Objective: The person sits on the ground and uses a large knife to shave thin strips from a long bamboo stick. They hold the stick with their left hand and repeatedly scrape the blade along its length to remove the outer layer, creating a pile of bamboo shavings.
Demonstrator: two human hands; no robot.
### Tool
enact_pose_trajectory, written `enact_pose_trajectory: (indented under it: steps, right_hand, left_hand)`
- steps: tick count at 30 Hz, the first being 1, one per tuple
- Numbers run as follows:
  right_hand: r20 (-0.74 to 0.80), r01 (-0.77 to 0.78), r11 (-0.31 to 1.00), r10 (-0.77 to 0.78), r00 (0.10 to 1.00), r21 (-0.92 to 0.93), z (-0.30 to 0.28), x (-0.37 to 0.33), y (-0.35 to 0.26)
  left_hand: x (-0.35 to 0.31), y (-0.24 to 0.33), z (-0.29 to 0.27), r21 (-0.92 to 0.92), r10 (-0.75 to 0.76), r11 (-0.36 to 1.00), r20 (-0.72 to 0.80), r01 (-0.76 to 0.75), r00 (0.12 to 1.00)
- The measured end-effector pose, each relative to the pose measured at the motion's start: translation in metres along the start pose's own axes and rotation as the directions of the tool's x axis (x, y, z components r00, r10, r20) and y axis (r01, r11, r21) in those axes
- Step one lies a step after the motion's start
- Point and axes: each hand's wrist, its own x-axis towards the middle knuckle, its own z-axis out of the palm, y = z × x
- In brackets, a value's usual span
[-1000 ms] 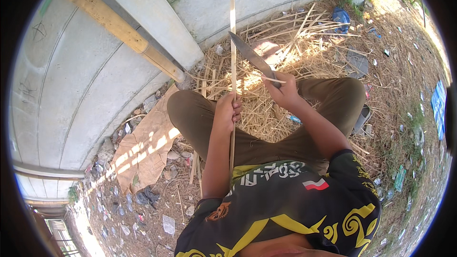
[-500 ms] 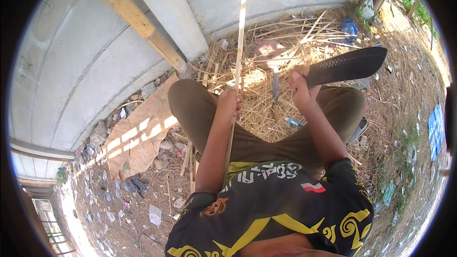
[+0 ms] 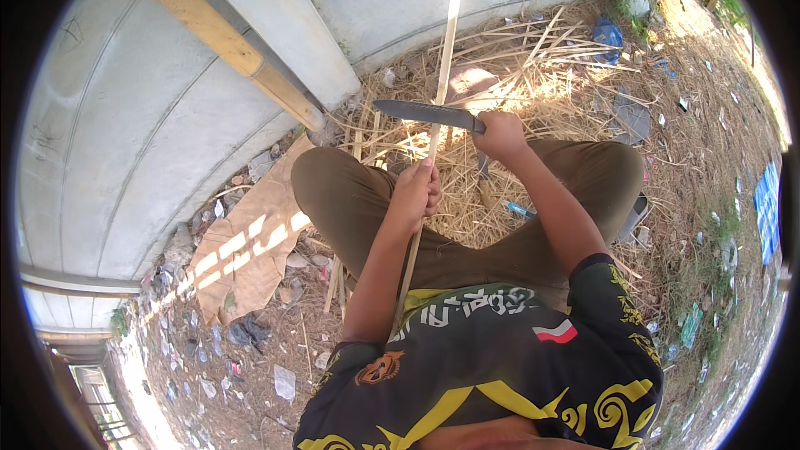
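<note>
My left hand is wrapped round a long, thin bamboo strip, which stands tilted away from me, its lower end running back along my left forearm. My right hand grips the handle of a broad, dark machete. The blade points left and lies across the strip, a little above my left hand; whether its edge bites into the strip cannot be made out. Behind the strip sits a reddish stone or block. Part of a second knife shows on the shavings below my right hand.
Bamboo shavings and loose strips cover the ground between and beyond my crossed legs. A grey wall with a leaning bamboo pole stands ahead and left. Flattened brown cardboard lies left; a blue plastic piece lies far right.
The machete has swung from pointing up and right to lying leftward across the bamboo strip. My right hand has moved slightly left, and the strip's top now leans farther right.
</note>
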Motion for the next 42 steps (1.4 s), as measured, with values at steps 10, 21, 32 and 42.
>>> enact_pose_trajectory:
  steps: [10,21,32,42]
  right_hand:
    - [0.056,0.07,0.996,-0.067,0.996,-0.049,-0.002,0.001,-0.012]
    - [0.093,-0.446,0.83,0.442,0.892,0.337,-0.028,0.002,-0.006]
    - [0.087,-0.321,0.947,0.321,0.943,-0.022,-0.026,0.018,0.017]
    - [0.068,-0.023,0.999,0.021,0.997,0.03,-0.005,-0.008,-0.015]
  left_hand:
    - [-0.006,0.001,0.003,-0.045,0.019,0.999,0.014,-0.018,1.0]
    - [0.001,-0.007,0.007,-0.03,-0.045,0.998,0.158,0.051,0.986]
    - [-0.008,-0.007,-0.002,0.026,0.036,0.999,0.04,-0.037,0.999]
    - [0.004,-0.01,0.005,0.212,0.119,0.972,-0.061,-0.104,0.991]
